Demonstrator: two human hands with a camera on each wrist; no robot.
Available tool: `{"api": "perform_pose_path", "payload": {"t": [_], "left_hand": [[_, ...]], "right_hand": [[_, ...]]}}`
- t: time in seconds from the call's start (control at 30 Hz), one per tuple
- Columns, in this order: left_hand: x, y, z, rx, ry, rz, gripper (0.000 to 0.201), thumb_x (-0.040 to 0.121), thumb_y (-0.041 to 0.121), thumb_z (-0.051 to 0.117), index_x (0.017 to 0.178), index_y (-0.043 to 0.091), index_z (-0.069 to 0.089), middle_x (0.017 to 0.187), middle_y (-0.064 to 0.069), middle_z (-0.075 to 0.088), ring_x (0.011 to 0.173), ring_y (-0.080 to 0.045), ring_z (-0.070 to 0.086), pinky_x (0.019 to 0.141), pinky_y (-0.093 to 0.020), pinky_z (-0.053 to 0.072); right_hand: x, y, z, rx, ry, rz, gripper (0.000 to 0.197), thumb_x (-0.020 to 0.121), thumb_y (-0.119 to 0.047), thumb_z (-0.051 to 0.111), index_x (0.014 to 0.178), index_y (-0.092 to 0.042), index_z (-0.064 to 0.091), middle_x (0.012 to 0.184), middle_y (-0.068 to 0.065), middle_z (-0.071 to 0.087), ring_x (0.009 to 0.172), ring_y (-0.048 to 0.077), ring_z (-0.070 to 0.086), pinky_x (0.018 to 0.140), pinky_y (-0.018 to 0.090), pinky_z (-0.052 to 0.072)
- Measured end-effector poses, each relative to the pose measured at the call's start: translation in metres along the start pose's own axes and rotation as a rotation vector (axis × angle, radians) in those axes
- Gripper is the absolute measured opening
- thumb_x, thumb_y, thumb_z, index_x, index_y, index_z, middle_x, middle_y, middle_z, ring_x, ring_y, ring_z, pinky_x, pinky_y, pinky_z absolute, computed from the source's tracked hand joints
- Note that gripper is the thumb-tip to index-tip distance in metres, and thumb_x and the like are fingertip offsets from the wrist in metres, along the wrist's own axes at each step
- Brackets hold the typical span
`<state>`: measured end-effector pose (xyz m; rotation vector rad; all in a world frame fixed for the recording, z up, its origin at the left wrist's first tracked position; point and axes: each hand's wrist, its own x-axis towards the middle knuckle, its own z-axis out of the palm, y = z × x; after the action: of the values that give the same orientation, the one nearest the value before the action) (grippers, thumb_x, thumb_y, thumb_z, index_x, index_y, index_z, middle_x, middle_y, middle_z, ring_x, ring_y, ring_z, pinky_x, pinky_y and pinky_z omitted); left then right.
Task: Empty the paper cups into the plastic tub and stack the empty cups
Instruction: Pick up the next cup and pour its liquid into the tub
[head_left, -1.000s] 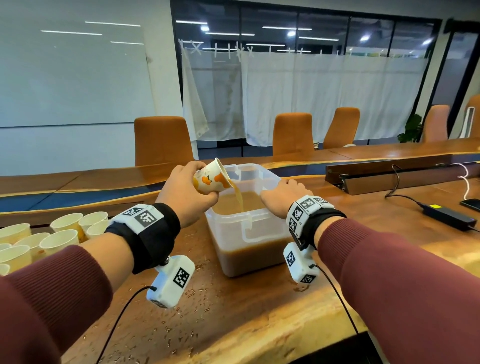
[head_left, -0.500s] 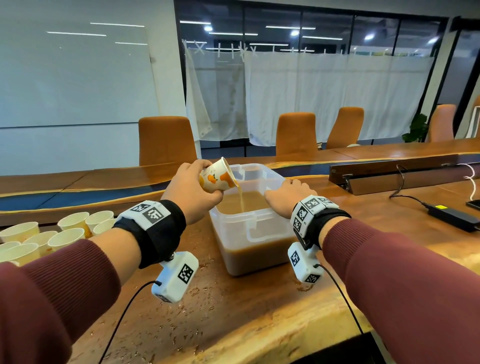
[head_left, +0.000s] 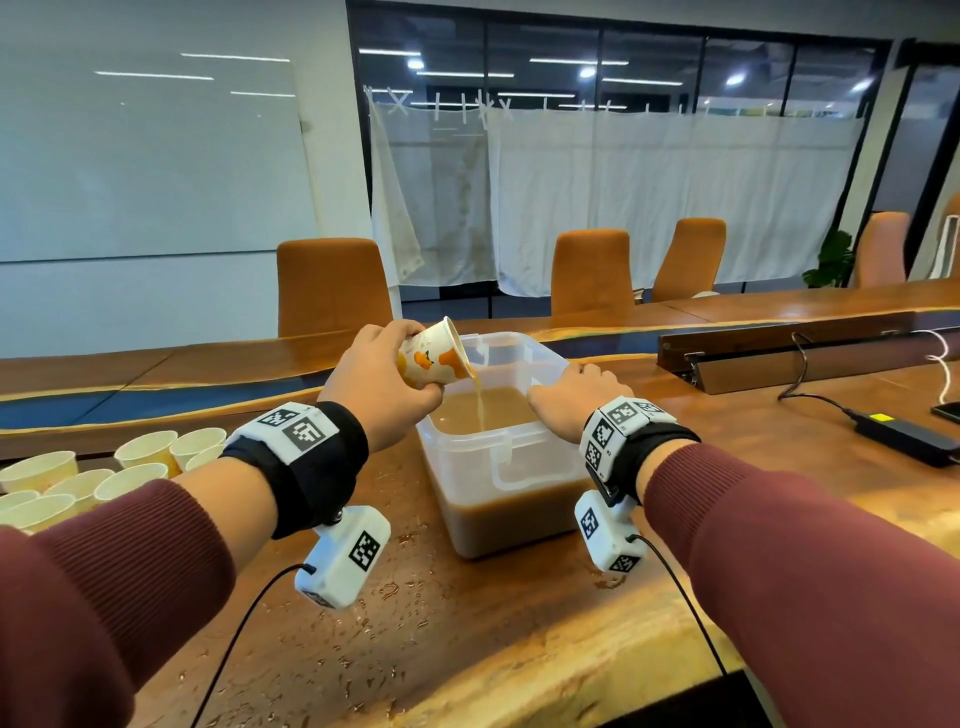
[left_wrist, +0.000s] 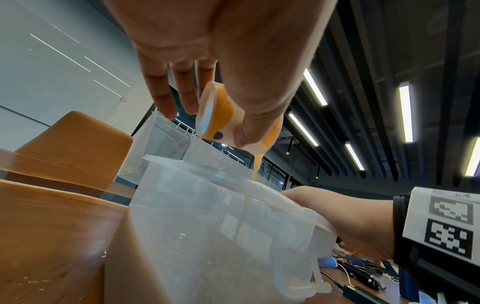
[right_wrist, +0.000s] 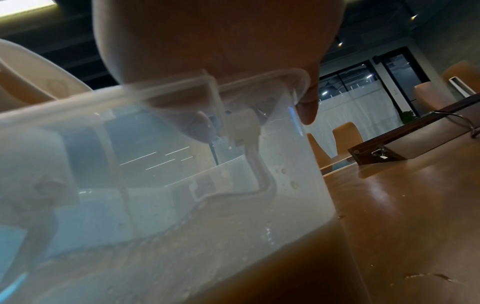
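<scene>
Paper cup (head_left: 434, 358), white with orange fruit printed on its side, is tipped mouth-down over the left rim of the plastic tub (head_left: 498, 457), at about 11 o'clock from the tub's middle in the head view. The left hand (head_left: 376, 387) grips it, thumb and fingers curled round its wall; from the left wrist view the cup (left_wrist: 221, 119) shows its recessed base and orange print, with the thumb lying along its side. A thin tan stream (head_left: 480, 408) falls from the lip into the brown liquid (head_left: 488, 415) that fills the tub to roughly half its height.

That tub is a translucent, rectangular box with a moulded clip handle on its near wall, standing on the wooden counter (head_left: 467, 649), whose surface is spotted with droplets near the tub. The right hand (head_left: 574, 397) rests on the tub's right rim at about 3 o'clock, fingers bent over the edge; the right wrist view shows a fingertip hooked outside the corner of the tub (right_wrist: 182, 185).

More paper cups (head_left: 78, 483) stand clustered upright at 9 o'clock, well apart from the tub.
</scene>
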<state>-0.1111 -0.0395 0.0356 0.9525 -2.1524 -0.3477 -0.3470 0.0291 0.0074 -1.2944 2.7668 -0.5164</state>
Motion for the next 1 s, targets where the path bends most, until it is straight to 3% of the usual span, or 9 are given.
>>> {"api": "perform_pose_path", "payload": {"t": [0.37, 0.6, 0.8, 0.9, 1.0], "left_hand": [[0.0024, 0.0000, -0.0032, 0.071, -0.019, 0.046, 0.066, 0.081, 0.032, 0.082, 0.138, 0.033, 0.049, 0.121, 0.010, 0.046, 0.105, -0.013, 0.052, 0.085, -0.023, 0.049], [-0.0013, 0.0000, -0.0040, 0.233, -0.015, 0.115, 0.067, 0.083, 0.034, 0.080, 0.140, 0.037, 0.046, 0.129, 0.006, 0.048, 0.112, -0.015, 0.049, 0.092, -0.039, 0.056], [-0.0030, 0.0004, -0.0024, 0.324, -0.013, 0.194, 0.068, 0.084, 0.034, 0.079, 0.142, 0.038, 0.044, 0.131, 0.006, 0.046, 0.115, -0.014, 0.045, 0.090, -0.037, 0.056], [-0.0039, 0.0041, -0.0040, 0.459, 0.009, 0.321, 0.068, 0.083, 0.027, 0.079, 0.143, 0.033, 0.047, 0.134, 0.000, 0.048, 0.117, -0.023, 0.048, 0.085, -0.037, 0.055], [-0.0040, 0.0044, -0.0016, 0.688, -0.011, 0.552, 0.073, 0.075, 0.018, 0.084, 0.138, 0.027, 0.049, 0.132, -0.012, 0.054, 0.111, -0.035, 0.056, 0.079, -0.046, 0.057]], "right_hand": [[-0.0009, 0.0005, -0.0006, -0.006, 0.002, 0.000, 0.085, 0.090, -0.057, 0.040, 0.160, -0.010, 0.030, 0.160, 0.014, 0.039, 0.143, 0.037, 0.039, 0.113, 0.047, 0.034], [0.0011, 0.0008, 0.0007, -0.009, 0.002, 0.003, 0.086, 0.089, -0.058, 0.039, 0.160, -0.010, 0.030, 0.161, 0.015, 0.037, 0.144, 0.038, 0.038, 0.114, 0.049, 0.032], [0.0014, 0.0006, 0.0008, -0.009, 0.005, 0.001, 0.086, 0.089, -0.057, 0.039, 0.160, -0.010, 0.031, 0.161, 0.015, 0.037, 0.144, 0.038, 0.038, 0.113, 0.049, 0.033], [0.0015, 0.0006, 0.0012, -0.005, 0.004, 0.002, 0.086, 0.089, -0.058, 0.039, 0.160, -0.010, 0.031, 0.161, 0.016, 0.037, 0.144, 0.039, 0.038, 0.113, 0.049, 0.033], [-0.0004, 0.0002, 0.0007, 0.000, 0.007, 0.003, 0.086, 0.088, -0.058, 0.039, 0.160, -0.010, 0.032, 0.161, 0.015, 0.038, 0.143, 0.039, 0.039, 0.112, 0.049, 0.034]]}}
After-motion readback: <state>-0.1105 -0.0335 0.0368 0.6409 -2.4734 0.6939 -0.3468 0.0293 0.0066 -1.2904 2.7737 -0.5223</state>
